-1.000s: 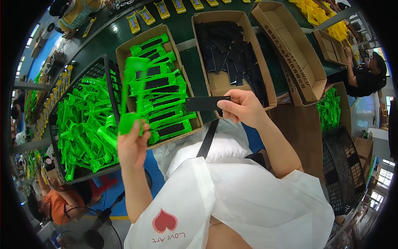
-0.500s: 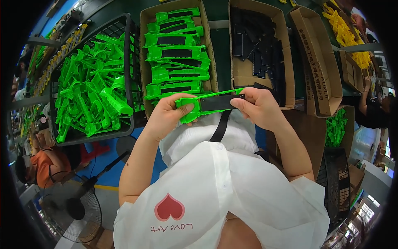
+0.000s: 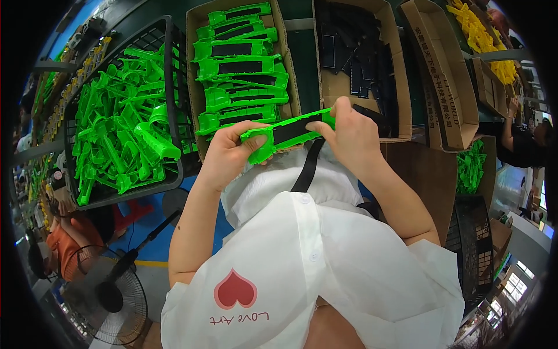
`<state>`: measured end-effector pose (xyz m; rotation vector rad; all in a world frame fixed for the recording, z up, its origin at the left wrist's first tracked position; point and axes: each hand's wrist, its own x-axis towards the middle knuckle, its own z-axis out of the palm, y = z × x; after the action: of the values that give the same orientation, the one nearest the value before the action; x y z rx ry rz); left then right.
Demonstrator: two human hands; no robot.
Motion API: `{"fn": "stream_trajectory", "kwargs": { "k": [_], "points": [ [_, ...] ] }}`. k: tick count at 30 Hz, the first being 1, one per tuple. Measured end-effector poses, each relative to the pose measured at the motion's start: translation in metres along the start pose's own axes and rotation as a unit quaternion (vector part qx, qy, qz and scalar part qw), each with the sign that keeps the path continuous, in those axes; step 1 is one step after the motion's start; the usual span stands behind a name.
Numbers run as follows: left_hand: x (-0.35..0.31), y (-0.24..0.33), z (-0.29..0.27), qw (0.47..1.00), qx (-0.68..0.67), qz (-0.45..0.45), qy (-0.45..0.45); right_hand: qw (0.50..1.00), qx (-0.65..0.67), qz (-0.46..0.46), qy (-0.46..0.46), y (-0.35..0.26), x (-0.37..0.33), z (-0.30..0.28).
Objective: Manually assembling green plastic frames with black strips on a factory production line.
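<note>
Both hands hold a bright green plastic housing (image 3: 261, 152) level above my lap. A flat black rectangular panel (image 3: 289, 133) lies within its long middle opening. My left hand (image 3: 228, 156) grips the wider left end, thumb on top and fingers underneath. At the other end, my right hand (image 3: 356, 135) has its fingers round the housing's far edge, and its thumb presses on the black panel. Just beyond my hands, a cardboard box (image 3: 292, 75) holds a row of several green housings with black panels in them. Right of it, another cardboard box (image 3: 402, 81) contains loose black panels (image 3: 360, 70).
At the left stands a black plastic basket (image 3: 170, 70) heaped with loose green parts (image 3: 119, 122). An open cardboard box (image 3: 433, 75) sits to the right, with yellow parts (image 3: 479, 35) beyond. A fan (image 3: 110, 296) stands at lower left. Other people work at both sides.
The black panel, earlier lying askew over the housing's right part, now sits within its opening. My right hand has shifted, its thumb pressing the panel, and the housing's right end has risen.
</note>
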<state>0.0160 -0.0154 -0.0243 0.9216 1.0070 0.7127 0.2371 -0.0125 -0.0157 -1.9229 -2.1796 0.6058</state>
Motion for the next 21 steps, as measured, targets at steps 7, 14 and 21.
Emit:
{"fn": "stream_trajectory", "kwargs": {
  "k": [7, 14, 21],
  "points": [
    [0.001, 0.004, 0.003, 0.956, 0.266, 0.123, -0.021, 0.925, 0.341, 0.123, -0.114, 0.017, 0.004, -0.003],
    [0.02, 0.017, 0.038, 0.787, 0.611, 0.05, 0.077, 0.963, 0.266, -0.018, 0.047, 0.005, 0.003, 0.02],
    [0.04, 0.008, 0.039, 0.812, 0.557, 0.15, 0.091, 0.927, 0.369, -0.065, 0.016, 0.011, 0.009, 0.028]
  ]
}}
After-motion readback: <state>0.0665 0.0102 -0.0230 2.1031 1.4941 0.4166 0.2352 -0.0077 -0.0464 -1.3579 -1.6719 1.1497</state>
